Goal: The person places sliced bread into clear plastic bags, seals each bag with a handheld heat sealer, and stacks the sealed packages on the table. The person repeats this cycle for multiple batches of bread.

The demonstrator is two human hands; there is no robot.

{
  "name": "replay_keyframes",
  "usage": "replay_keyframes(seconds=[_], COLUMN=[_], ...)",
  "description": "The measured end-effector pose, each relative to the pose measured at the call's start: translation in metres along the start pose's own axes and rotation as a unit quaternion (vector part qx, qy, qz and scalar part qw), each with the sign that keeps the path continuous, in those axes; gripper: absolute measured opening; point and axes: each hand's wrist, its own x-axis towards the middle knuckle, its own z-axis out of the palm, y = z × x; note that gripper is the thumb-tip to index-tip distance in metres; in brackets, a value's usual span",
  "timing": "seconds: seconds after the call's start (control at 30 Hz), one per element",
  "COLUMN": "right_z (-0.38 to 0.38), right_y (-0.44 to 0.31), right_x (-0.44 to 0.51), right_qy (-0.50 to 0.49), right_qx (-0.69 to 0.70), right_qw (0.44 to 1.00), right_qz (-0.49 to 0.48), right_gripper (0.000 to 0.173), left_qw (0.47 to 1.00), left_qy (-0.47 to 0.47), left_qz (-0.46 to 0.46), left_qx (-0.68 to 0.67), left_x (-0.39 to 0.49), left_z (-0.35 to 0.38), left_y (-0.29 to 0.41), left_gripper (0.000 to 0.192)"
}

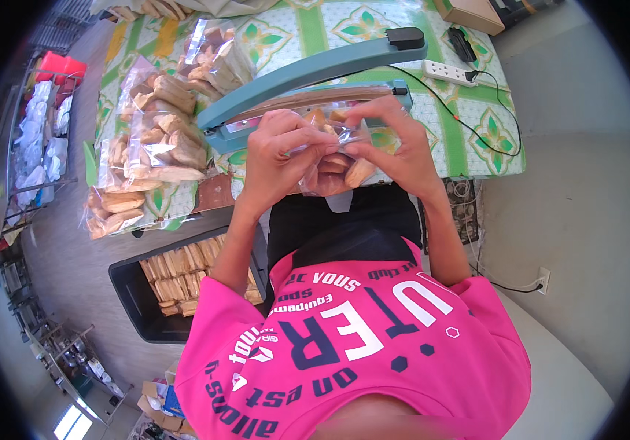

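A clear plastic bag of light-brown pieces (332, 170) lies at the table edge before me, in front of an impulse heat sealer (315, 71) whose long teal arm is raised. Fingers of my left hand (287, 151) pinch the bag's gathered plastic from the left. From the right, thumb and forefinger of my right hand (397, 143) hold the same plastic, close to the left fingertips. The exact contents are partly hidden by plastic and fingers.
Several filled clear bags (169, 143) stand and lie at the left of the patterned tablecloth (304, 27). A white power strip (449, 73) and cables are at the right. A black crate (139, 308) with rows of light-brown pieces sits below the table, left.
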Motion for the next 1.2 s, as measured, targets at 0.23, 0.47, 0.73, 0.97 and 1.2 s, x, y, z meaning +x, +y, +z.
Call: replay_keyframes(seconds=[0.23, 0.47, 0.73, 0.97, 1.2], right_z=[-0.001, -0.006, -0.011, -0.005, -0.003], right_y=[0.004, 0.0, -0.015, -0.013, -0.007], right_x=[-0.003, -0.002, 0.015, 0.009, 0.007], right_qy=[-0.058, -0.033, -0.126, -0.128, -0.123], right_qx=[-0.149, -0.136, -0.208, -0.206, -0.177], right_qw=[0.984, 0.988, 0.962, 0.963, 0.971], right_qz=[-0.078, -0.071, -0.121, -0.118, -0.105], right_gripper=[0.009, 0.012, 0.012, 0.009, 0.01], left_qw=[0.997, 0.999, 0.998, 0.982, 0.982], left_qy=[-0.058, -0.03, -0.051, -0.084, -0.042], left_qz=[0.021, -0.011, 0.017, -0.082, -0.048], left_qx=[0.041, 0.039, 0.022, -0.15, -0.176], left_x=[0.005, 0.004, 0.002, -0.001, -0.002], left_z=[-0.009, -0.011, -0.011, -0.029, -0.018], left_y=[0.003, 0.003, -0.001, -0.003, -0.04], left_gripper=[0.014, 0.017, 0.014, 0.016, 0.023])
